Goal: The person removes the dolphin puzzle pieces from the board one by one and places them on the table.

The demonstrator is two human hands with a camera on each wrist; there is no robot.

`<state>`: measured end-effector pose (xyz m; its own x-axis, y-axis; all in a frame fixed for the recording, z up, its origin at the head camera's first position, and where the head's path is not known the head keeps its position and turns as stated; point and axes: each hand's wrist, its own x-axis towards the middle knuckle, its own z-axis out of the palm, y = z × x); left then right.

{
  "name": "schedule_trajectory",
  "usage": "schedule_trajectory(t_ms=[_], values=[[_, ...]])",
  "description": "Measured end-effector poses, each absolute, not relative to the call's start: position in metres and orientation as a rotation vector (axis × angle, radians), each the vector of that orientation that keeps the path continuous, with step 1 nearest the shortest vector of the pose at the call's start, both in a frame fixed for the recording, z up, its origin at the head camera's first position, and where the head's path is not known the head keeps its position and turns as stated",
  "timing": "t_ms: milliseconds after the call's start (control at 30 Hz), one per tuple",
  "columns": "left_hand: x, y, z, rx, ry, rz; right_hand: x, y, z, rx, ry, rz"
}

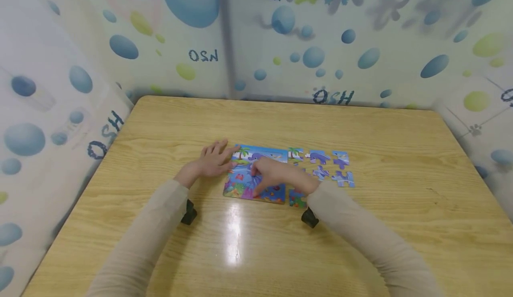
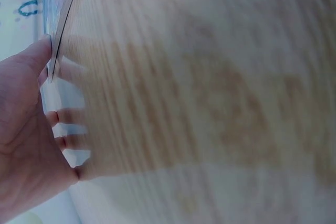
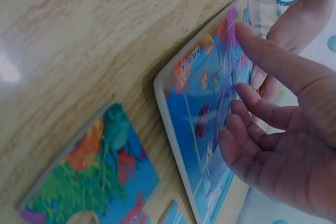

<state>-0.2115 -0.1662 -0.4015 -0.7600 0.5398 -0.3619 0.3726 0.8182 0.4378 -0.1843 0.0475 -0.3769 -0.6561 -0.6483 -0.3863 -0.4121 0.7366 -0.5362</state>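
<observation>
A flat picture puzzle board (image 1: 276, 194) with a sea scene lies on the wooden table. My left hand (image 1: 214, 160) rests at its left side with fingers spread. In the left wrist view, the thumb of the left hand (image 2: 26, 103) touches the board's edge (image 2: 64, 22). Over the middle of the board is my right hand (image 1: 276, 172), thumb and forefinger apart, tips at the picture. The right wrist view shows the right hand (image 3: 289, 124) with loosely bent fingers and nothing visible between them. Parts of the picture are hidden beneath it.
Loose jigsaw pieces lie right of the board: a palm tree piece (image 1: 295, 154), a dolphin piece (image 1: 319, 157), a coral piece (image 3: 100, 166) and several others. A wall with blue spots (image 1: 314, 57) stands behind the table (image 1: 380, 145).
</observation>
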Motion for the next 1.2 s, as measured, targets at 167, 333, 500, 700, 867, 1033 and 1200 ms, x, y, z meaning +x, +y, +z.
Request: schedule_trajectory(t_ms=[167, 333, 500, 700, 867, 1033, 1200], values=[[-0.2107, -0.1666, -0.4016, 0.665, 2.508, 0.488, -0.1825, 0.0429, -0.3779, -0.772, 2.395, -0.512], [-0.2104, -0.1661, -0.4010, 0.664, 2.513, 0.491, -0.1818, 0.0406, -0.3796, -0.727, 2.406, -0.494], [-0.2108, -0.1658, -0.4019, 0.667, 2.529, 0.470, -0.1809, 0.0389, -0.3793, -0.696, 2.415, -0.485], [-0.2103, -0.1656, -0.3992, 0.668, 2.521, 0.489, -0.1769, 0.0379, -0.3751, -0.693, 2.447, -0.483], [-0.2108, -0.1662, -0.4001, 0.677, 2.510, 0.497, -0.1772, 0.0380, -0.3760, -0.708, 2.441, -0.490], [-0.2114, -0.1661, -0.4011, 0.671, 2.512, 0.492, -0.1776, 0.0386, -0.3784, -0.717, 2.431, -0.480], [-0.2111, -0.1661, -0.4026, 0.679, 2.519, 0.474, -0.1768, 0.0398, -0.3785, -0.738, 2.426, -0.500]])
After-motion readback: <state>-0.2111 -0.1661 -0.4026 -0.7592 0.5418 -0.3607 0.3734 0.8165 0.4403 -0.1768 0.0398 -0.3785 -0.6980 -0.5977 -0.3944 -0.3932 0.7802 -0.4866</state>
